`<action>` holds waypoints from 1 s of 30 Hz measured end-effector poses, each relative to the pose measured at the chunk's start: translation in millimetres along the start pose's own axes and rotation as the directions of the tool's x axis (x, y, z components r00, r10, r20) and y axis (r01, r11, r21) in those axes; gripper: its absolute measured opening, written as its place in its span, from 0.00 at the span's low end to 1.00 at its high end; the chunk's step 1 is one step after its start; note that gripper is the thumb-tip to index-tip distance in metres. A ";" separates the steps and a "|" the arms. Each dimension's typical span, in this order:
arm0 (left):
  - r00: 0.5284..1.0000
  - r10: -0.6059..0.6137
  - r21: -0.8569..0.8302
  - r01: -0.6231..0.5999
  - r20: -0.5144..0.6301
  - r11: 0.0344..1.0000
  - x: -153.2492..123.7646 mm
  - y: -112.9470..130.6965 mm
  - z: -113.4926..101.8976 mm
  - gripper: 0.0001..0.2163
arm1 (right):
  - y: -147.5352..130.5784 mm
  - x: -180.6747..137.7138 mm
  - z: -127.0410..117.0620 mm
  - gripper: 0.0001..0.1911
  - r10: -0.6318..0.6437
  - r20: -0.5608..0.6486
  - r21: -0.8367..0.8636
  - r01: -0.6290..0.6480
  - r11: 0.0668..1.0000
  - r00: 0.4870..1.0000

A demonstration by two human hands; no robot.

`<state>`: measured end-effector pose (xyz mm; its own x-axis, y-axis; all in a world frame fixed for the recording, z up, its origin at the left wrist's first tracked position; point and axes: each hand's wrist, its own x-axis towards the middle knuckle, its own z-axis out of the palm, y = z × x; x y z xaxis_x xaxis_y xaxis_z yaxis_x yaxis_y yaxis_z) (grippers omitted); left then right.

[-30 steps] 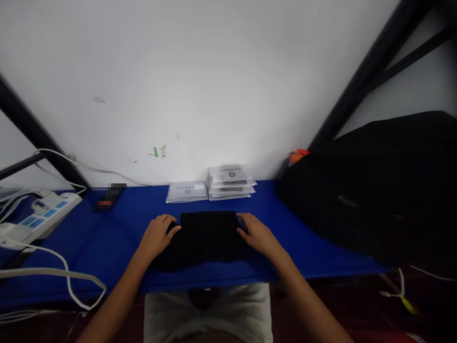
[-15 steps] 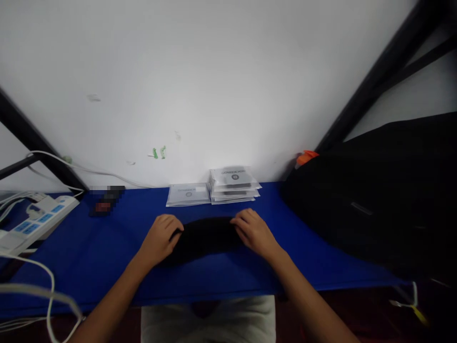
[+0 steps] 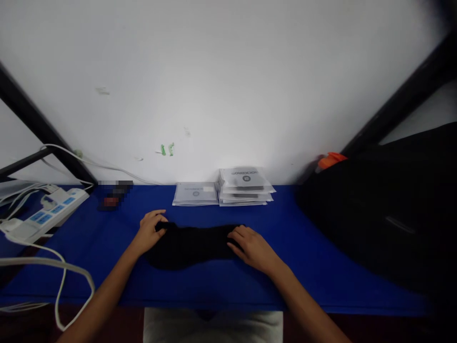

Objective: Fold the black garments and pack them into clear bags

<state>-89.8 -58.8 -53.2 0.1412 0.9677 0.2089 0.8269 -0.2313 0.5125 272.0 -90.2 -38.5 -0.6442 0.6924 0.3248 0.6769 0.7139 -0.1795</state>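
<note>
White wall (image 3: 228, 85) fills most of the view, marked with little green scraps (image 3: 166, 149), and up against it is a blue-covered surface (image 3: 203, 288) that I'm working on. Right in front of me on the blue is a black cloth (image 3: 196, 244), lying roughly sideways, wider and droopier at the left end, with one hand at each end.

So, grip check: my left hand (image 3: 152, 233) is half curled at the cloth's left end, thumb and fingers parted with a black corner between them. Honestly can't tell if that's a real pinch. My right hand (image 3: 252, 245) has its bent fingers over the other end, thumb a bit lower; can't tell how tight that one is either.

Just beyond the cloth, near the wall, sits a stack of pale packets (image 3: 246, 177) with dark print, plus a flatter packet (image 3: 195, 195) right beside it on the left. Over on my left there's a white power strip (image 3: 53, 214) with white cables (image 3: 80, 271), and near it a pixelated dark object (image 3: 116, 196). Big black bulk (image 3: 385, 214) on my right, something orange (image 3: 332, 160) poking out by its top edge.
</note>
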 end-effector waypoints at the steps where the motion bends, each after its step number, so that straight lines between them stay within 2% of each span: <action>1: 0.997 0.073 -0.046 -0.073 0.007 0.996 -3.9 4.1 -5.3 0.06 | 0.2 0.3 3.2 0.09 0.018 0.014 0.005 -0.018 1.000 1.000; 4: 0.968 0.237 -0.131 -0.226 0.082 0.965 -25.1 16.8 -22.4 0.07 | 0.2 -3.6 9.6 0.08 0.078 0.007 0.040 -0.078 0.996 0.997; 6: 0.948 0.271 -0.107 -0.255 0.170 0.961 -41.6 20.7 -29.4 0.08 | 0.2 -7.4 11.0 0.09 0.093 -0.004 0.065 -0.093 0.994 0.996; 8: 0.941 0.248 -0.041 -0.245 0.230 0.969 -55.8 18.9 -29.5 0.08 | 0.6 -9.8 11.1 0.09 0.094 -0.016 0.085 -0.093 0.992 0.995; 10: 0.965 0.169 0.041 -0.180 0.200 0.983 -66.1 12.1 -22.7 0.08 | 1.3 -10.7 11.0 0.09 0.092 -0.029 0.098 -0.089 0.991 0.995; 12: 0.996 0.048 0.119 -0.057 0.074 0.991 -73.0 2.7 -12.6 0.11 | 2.3 -11.1 11.1 0.09 0.087 -0.039 0.108 -0.082 0.991 0.995; 14: 0.997 -0.049 0.175 0.058 -0.054 0.983 -77.0 -5.7 -4.4 0.21 | 3.1 -12.3 11.1 0.09 0.073 -0.056 0.114 -0.066 0.991 0.996; 16: 0.994 -0.071 0.186 0.086 -0.087 0.979 -78.3 -10.1 -2.7 0.22 | 3.5 -14.6 10.3 0.09 0.062 -0.087 0.114 -0.052 0.992 0.994; 19: 0.998 -0.067 0.120 0.067 -0.004 0.991 -74.0 -6.5 -15.9 0.14 | 2.4 -18.1 7.0 0.09 0.052 -0.113 0.133 -0.037 0.990 0.992; 22: 0.959 -0.274 0.103 0.266 0.078 0.959 -61.9 8.3 -39.0 0.13 | -0.5 -18.2 2.6 0.09 0.027 -0.091 0.205 -0.008 0.979 0.995; 23: 0.936 -0.347 0.098 0.341 0.054 0.935 -56.7 15.0 -44.9 0.14 | -1.6 -17.5 1.4 0.09 0.014 -0.081 0.234 0.005 0.972 0.997; 25: 0.910 -0.400 0.034 0.405 -0.105 0.914 -46.2 30.2 -48.5 0.19 | -3.4 -15.6 -0.1 0.11 -0.015 -0.058 0.280 0.031 0.959 0.998; 26: 0.902 -0.372 -0.016 0.377 -0.219 0.926 -41.5 38.2 -45.1 0.21 | -4.1 -14.7 -0.3 0.12 -0.027 -0.044 0.296 0.039 0.954 0.999; 28: 0.883 -0.240 -0.081 0.227 -0.404 0.970 -33.5 53.9 -29.1 0.23 | -4.9 -13.6 0.0 0.14 -0.035 -0.015 0.318 0.038 0.947 0.999; 29: 0.887 -0.141 -0.078 0.119 -0.440 0.990 -30.4 61.1 -18.1 0.21 | -5.0 -13.5 0.4 0.14 -0.035 -0.007 0.323 0.036 0.946 0.999; 30: 0.909 -0.023 -0.054 0.000 -0.417 0.999 -28.0 67.4 -6.5 0.17 | -5.0 -13.7 0.8 0.14 -0.034 -0.003 0.327 0.033 0.945 0.999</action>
<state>-41.6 -102.1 -19.1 -0.1173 0.8428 0.5252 0.7965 -0.2360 0.5566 277.2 -103.2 -42.8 -0.6660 0.6673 0.3334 0.5016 0.7314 -0.4620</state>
